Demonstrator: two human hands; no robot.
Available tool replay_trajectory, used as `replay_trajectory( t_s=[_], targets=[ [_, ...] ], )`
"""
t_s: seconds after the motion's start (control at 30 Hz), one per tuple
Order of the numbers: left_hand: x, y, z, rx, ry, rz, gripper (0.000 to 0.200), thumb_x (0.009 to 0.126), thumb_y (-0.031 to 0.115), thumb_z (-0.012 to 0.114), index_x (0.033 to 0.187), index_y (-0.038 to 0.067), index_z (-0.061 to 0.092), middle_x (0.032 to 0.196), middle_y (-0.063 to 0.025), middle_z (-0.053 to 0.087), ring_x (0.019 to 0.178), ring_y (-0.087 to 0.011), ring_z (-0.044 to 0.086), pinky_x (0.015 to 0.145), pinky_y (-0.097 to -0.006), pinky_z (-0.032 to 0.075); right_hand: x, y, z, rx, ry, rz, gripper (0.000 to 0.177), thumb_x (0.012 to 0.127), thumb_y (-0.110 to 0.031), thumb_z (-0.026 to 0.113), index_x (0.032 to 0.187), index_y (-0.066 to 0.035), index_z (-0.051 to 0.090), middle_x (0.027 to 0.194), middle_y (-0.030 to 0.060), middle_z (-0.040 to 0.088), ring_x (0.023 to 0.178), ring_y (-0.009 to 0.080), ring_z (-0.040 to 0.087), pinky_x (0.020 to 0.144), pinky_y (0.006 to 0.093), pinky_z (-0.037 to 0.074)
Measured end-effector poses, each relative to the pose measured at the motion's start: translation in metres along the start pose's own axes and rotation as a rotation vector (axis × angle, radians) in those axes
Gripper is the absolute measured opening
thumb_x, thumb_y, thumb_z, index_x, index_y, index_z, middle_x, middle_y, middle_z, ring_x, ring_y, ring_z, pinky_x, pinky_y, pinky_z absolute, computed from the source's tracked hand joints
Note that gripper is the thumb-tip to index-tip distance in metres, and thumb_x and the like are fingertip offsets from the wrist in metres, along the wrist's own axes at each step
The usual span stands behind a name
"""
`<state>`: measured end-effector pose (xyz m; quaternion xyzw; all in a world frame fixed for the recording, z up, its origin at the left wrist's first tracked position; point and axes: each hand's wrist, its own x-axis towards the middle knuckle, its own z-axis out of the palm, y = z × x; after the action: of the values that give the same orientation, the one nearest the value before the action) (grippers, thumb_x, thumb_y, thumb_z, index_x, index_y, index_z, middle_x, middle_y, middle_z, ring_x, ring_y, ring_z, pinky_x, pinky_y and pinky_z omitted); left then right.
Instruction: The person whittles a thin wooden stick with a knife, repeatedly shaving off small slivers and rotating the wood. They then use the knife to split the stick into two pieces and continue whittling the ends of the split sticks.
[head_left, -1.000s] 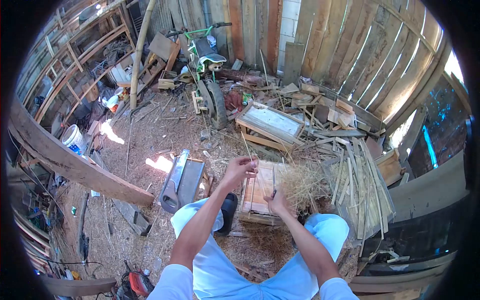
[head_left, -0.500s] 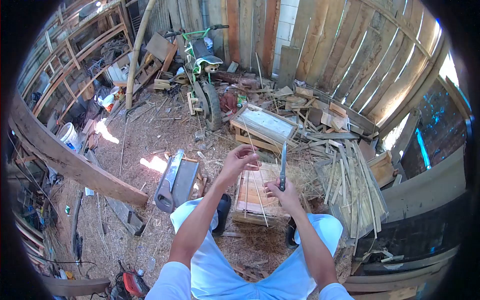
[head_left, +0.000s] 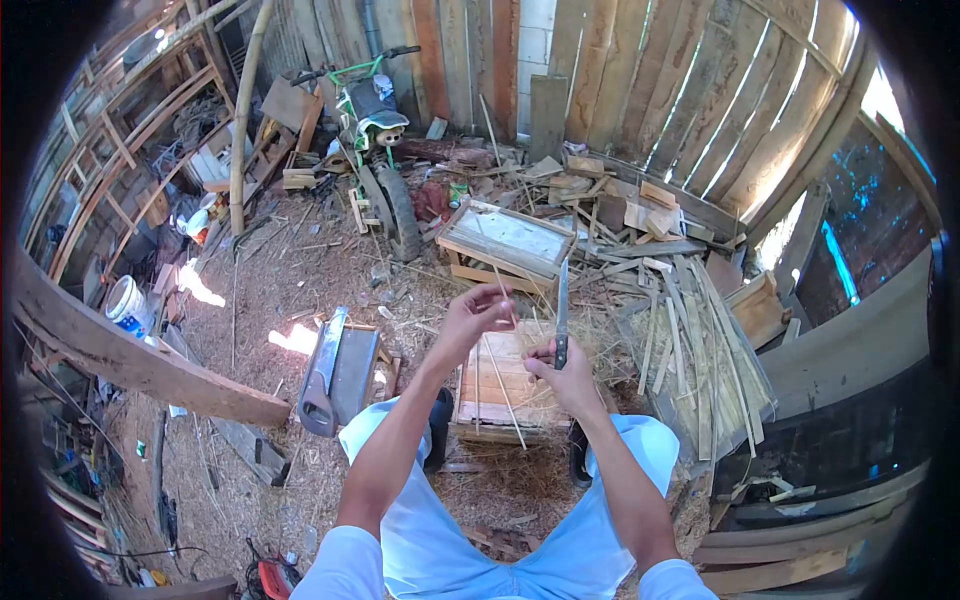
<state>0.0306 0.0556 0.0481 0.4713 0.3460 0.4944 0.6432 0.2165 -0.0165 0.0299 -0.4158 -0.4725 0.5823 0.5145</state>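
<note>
A thin wooden stick (head_left: pixel 503 387) slants through the pinched fingers of my left hand (head_left: pixel 478 318), its lower end over the low wooden bench (head_left: pixel 485 408) between my knees. My right hand (head_left: pixel 565 375) grips a knife (head_left: pixel 563 310) by its dark handle, blade pointing up. The two hands are close together but apart, with the knife to the right of the stick. Another thin stick lies across the bench top. Part of the bench is hidden by my right hand.
A handsaw (head_left: pixel 322 385) rests on a small low stool (head_left: pixel 357 365) to the left. Long wood strips (head_left: pixel 705 360) are piled at the right. Ahead stand a wooden box (head_left: pixel 510 240) and a motorbike (head_left: pixel 385 150). A curved beam (head_left: pixel 150 355) crosses the left side.
The view has turned slightly right, so the surroundings sit further left. Both hands keep their holds; the knife stands a little more upright, and my left hand has shifted slightly.
</note>
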Motion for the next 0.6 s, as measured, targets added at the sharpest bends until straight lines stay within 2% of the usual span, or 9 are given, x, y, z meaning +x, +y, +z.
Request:
replay_trajectory(
  t_s=[0.07, 0.13, 0.2, 0.23, 0.27, 0.33, 0.4, 0.47, 0.6],
  targets=[
    [-0.001, -0.007, 0.01, 0.029, -0.055, -0.008, 0.032, 0.089, 0.011, 0.062, 0.119, 0.0, 0.055, 0.095, -0.0072, 0.064, 0.085, -0.0152, 0.064, 0.075, -0.0308, 0.056, 0.003, 0.002, -0.001, 0.018, 0.023, -0.022, 0.03, 0.08, 0.001, 0.068, 0.091, -0.006, 0.04, 0.089, 0.0129, 0.063, 0.073, 0.0156, 0.063, 0.059, 0.0277, 0.052],
    [-0.002, -0.013, 0.017, 0.115, -0.097, -0.018, 0.029, 0.089, 0.013, 0.062, 0.115, 0.001, 0.058, 0.099, -0.0077, 0.063, 0.083, -0.0149, 0.064, 0.074, -0.0309, 0.056, 0.006, 0.005, -0.001, -0.109, 0.118, -0.084, 0.02, 0.088, -0.011, 0.062, 0.089, -0.006, 0.042, 0.077, 0.0091, 0.062, 0.065, 0.0135, 0.061, 0.055, 0.024, 0.048],
    [-0.002, -0.011, 0.024, 0.087, -0.097, 0.001, 0.029, 0.091, 0.015, 0.06, 0.116, 0.001, 0.058, 0.098, -0.0072, 0.062, 0.078, -0.0132, 0.063, 0.07, -0.0286, 0.056, 0.01, -0.001, -0.009, -0.126, 0.165, -0.025, 0.018, 0.092, -0.019, 0.055, 0.088, -0.004, 0.045, 0.073, 0.0076, 0.061, 0.061, 0.0133, 0.059, 0.053, 0.0246, 0.047],
    [-0.002, -0.009, 0.026, 0.089, -0.056, -0.027, 0.029, 0.092, 0.016, 0.058, 0.116, 0.001, 0.058, 0.093, -0.0058, 0.06, 0.074, -0.0117, 0.061, 0.065, -0.0272, 0.054, 0.011, -0.004, -0.013, -0.145, 0.205, 0.034, 0.025, 0.097, -0.027, 0.048, 0.088, -0.003, 0.048, 0.069, 0.0061, 0.059, 0.056, 0.0132, 0.057, 0.051, 0.0252, 0.045],
    [-0.003, -0.007, 0.028, 0.091, -0.017, -0.055, 0.028, 0.093, 0.017, 0.056, 0.117, 0.002, 0.058, 0.089, -0.0043, 0.059, 0.07, -0.0101, 0.059, 0.061, -0.0258, 0.053, 0.012, -0.004, -0.016, -0.144, 0.208, 0.036, 0.025, 0.097, -0.027, 0.048, 0.088, -0.003, 0.048, 0.069, 0.0061, 0.059, 0.056, 0.0132, 0.057, 0.051, 0.0252, 0.045],
    [-0.002, -0.006, 0.029, 0.092, -0.025, -0.065, 0.028, 0.094, 0.018, 0.055, 0.117, 0.002, 0.058, 0.083, -0.0022, 0.056, 0.065, -0.0083, 0.056, 0.056, -0.0237, 0.05, 0.015, -0.003, -0.021, -0.436, 0.288, -0.109, 0.037, 0.099, -0.034, 0.039, 0.09, -0.001, 0.054, 0.067, 0.0061, 0.058, 0.055, 0.0143, 0.054, 0.052, 0.0288, 0.043],
    [-0.002, -0.006, 0.03, 0.096, -0.035, -0.074, 0.028, 0.095, 0.019, 0.053, 0.118, 0.003, 0.058, 0.077, -0.0001, 0.053, 0.059, -0.0064, 0.052, 0.051, -0.0216, 0.046, 0.012, -0.014, -0.021, -0.504, 0.321, -0.191, 0.036, 0.099, -0.033, 0.04, 0.09, -0.001, 0.056, 0.067, 0.0061, 0.057, 0.056, 0.0143, 0.054, 0.054, 0.0303, 0.043],
    [-0.005, -0.005, 0.028, 0.112, -0.054, -0.063, 0.028, 0.096, 0.02, 0.051, 0.117, 0.004, 0.058, 0.072, 0.0023, 0.049, 0.054, -0.0039, 0.044, 0.045, -0.0185, 0.036, 0.009, -0.021, -0.019, -0.567, 0.352, -0.274, 0.036, 0.099, -0.032, 0.041, 0.09, -0.002, 0.058, 0.067, 0.0061, 0.057, 0.058, 0.0142, 0.054, 0.056, 0.0318, 0.043],
    [-0.008, -0.008, 0.021, 0.278, -0.06, -0.033, 0.027, 0.097, 0.021, 0.05, 0.117, 0.004, 0.058, 0.07, 0.0032, 0.048, 0.052, -0.0028, 0.037, 0.044, -0.0169, 0.029, 0.016, -0.026, -0.024, -0.547, 0.353, -0.367, 0.03, 0.097, -0.029, 0.046, 0.094, -0.002, 0.058, 0.068, 0.005, 0.057, 0.06, 0.0129, 0.054, 0.058, 0.0305, 0.044]
  ],
)
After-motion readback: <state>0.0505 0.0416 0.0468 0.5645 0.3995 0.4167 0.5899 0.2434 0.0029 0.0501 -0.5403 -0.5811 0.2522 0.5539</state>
